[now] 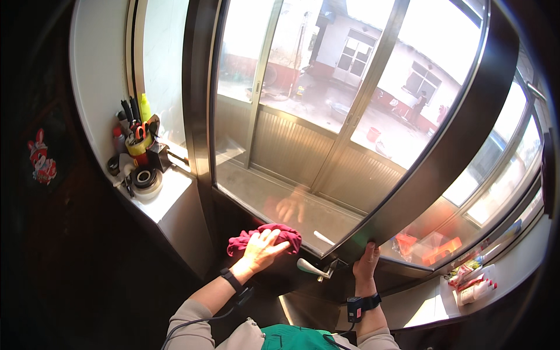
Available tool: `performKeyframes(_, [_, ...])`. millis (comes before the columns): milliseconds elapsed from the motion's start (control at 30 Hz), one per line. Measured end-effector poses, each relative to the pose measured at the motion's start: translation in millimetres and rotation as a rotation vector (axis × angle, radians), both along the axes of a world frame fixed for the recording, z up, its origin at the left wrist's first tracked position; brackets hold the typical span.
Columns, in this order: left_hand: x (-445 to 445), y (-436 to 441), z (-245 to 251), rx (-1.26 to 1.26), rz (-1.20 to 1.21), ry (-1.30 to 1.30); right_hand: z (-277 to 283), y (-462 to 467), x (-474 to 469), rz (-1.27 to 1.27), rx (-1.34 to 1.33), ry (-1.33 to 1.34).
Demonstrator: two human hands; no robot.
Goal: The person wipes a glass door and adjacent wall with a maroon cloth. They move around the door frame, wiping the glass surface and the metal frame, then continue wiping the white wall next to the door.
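A bunched maroon cloth [289,235] lies under my left hand [261,253], whose spread fingers press it to the door near the lower edge of the glass pane. My right hand [366,262] holds the edge of the metal door frame [437,186], its thumb on the near side and its other fingers mostly hidden. Between my two hands a silver lever handle [311,267] sticks out from the door. The clear glass pane [262,199] reflects my left hand faintly. Both wrists wear dark straps, with cables running from them.
On the left sill [175,188] stand a holder with scissors [141,131] and pens, and rolls of tape [145,177]. Bottles with red caps [477,292] lie on the right sill [428,313]. Beyond the glass are sliding panels [293,140] and a courtyard with a person [418,107].
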State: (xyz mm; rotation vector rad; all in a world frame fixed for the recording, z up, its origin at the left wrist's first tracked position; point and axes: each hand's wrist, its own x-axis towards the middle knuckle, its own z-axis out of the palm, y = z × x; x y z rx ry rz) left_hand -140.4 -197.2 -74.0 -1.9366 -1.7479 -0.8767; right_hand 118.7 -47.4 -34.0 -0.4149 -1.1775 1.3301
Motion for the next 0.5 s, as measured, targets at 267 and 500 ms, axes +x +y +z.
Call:
performKeyframes(267, [-47.1, -8.2, 123.7, 0.374, 0.137, -0.230, -10.6, 5.4, -10.1, -0.001, 0.032, 0.043])
performKeyframes(500, [-22.5, 28.2, 359.1, 0.929, -0.067, 0.086, 7.0, -16.5, -13.7, -0.034, 0.045, -0.002])
